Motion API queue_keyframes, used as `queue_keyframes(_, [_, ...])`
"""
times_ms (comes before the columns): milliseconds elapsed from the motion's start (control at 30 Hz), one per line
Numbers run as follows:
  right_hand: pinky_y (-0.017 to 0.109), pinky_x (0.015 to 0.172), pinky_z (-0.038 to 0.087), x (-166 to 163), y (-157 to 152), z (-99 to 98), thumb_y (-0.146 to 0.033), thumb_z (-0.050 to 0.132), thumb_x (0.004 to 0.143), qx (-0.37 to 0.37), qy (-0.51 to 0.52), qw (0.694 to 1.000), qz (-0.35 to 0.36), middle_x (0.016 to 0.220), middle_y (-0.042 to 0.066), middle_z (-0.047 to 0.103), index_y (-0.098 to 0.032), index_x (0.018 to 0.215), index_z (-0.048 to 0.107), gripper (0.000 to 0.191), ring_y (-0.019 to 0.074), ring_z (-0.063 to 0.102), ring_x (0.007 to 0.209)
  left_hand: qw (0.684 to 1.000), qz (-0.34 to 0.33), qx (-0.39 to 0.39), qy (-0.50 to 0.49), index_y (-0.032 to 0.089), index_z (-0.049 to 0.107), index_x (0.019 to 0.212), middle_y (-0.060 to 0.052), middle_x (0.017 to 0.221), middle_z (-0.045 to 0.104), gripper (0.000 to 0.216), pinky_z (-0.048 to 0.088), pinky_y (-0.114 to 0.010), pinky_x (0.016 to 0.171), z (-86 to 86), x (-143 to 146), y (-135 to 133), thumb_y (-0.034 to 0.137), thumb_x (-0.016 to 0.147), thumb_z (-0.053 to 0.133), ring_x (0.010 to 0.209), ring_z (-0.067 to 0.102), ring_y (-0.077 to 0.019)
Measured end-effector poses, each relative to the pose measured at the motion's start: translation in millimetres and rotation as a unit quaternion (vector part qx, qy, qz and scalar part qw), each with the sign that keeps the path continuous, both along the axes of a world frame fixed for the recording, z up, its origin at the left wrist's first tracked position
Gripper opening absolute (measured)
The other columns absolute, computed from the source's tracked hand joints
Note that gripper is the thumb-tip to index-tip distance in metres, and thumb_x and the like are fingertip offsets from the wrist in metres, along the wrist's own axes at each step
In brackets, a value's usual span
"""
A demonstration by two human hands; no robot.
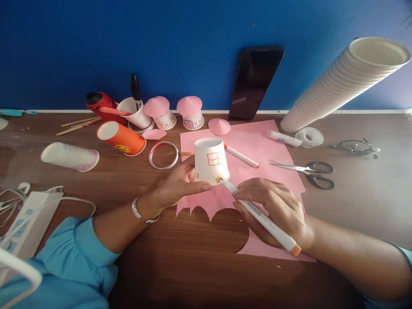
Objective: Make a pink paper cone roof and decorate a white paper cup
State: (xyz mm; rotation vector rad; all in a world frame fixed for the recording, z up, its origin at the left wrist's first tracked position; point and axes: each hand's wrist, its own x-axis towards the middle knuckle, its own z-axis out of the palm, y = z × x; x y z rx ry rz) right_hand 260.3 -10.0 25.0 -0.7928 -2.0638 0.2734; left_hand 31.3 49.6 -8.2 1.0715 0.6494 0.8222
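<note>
My left hand (180, 182) grips an upturned white paper cup (210, 161) that bears a drawn orange window and small marks near its rim. My right hand (273, 206) is closed around a white marker (262, 216) with an orange end cap. The marker's tip touches the cup's lower edge. Both hands rest over a sheet of pink paper (257, 146) with cut-out edges, lying on the wooden table (193, 257).
A second marker (242, 156), a glue stick (283, 138), a tape roll (309, 137) and scissors (309, 171) lie to the right. A tall stack of cups (344, 81) leans at far right. Pink-roofed cups (189, 112), an orange cup (121, 138) and a phone (255, 81) stand behind. A power strip (28, 219) lies at left.
</note>
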Motion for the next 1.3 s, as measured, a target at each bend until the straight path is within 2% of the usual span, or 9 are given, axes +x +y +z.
queue_keyframes(167, [0.028, 0.06, 0.06, -0.7, -1.2, -1.9, -0.003, 0.062, 0.089, -0.006, 0.002, 1.0, 0.0, 0.079, 0.004, 0.07, -0.015, 0.106, 0.059, 0.021, 0.0168, 0.072, 0.071, 1.0, -0.002, 0.003, -0.005, 0.028, 0.073, 0.122, -0.007, 0.119, 0.075, 0.054, 0.052, -0.046, 0.103, -3.2, -0.8, 0.5, 0.023, 0.071, 0.089, 0.115, 0.067, -0.0289])
queue_keyframes(733, [0.029, 0.058, 0.061, -1.4, -3.3, -1.4, -0.004, 0.061, 0.09, -0.014, 0.001, 1.0, 0.01, 0.079, 0.003, 0.071, -0.017, 0.109, 0.059, 0.023, 0.0172, 0.073, 0.071, 1.0, -0.004, 0.007, 0.014, 0.026, 0.073, 0.121, -0.009, 0.114, 0.076, 0.052, 0.051, -0.048, 0.104, -2.3, -1.4, 0.7, 0.028, 0.071, 0.089, 0.124, 0.063, -0.0332])
queue_keyframes(1300, [0.028, 0.056, 0.059, 0.2, -3.3, 0.0, -0.005, 0.061, 0.09, -0.013, -0.002, 1.0, 0.019, 0.081, 0.004, 0.071, -0.017, 0.109, 0.061, 0.023, 0.0174, 0.072, 0.07, 1.0, 0.0, -0.005, 0.014, 0.025, 0.07, 0.121, -0.009, 0.117, 0.073, 0.055, 0.051, -0.045, 0.098, -4.7, -2.4, 0.7, 0.027, 0.069, 0.09, 0.12, 0.063, -0.0328])
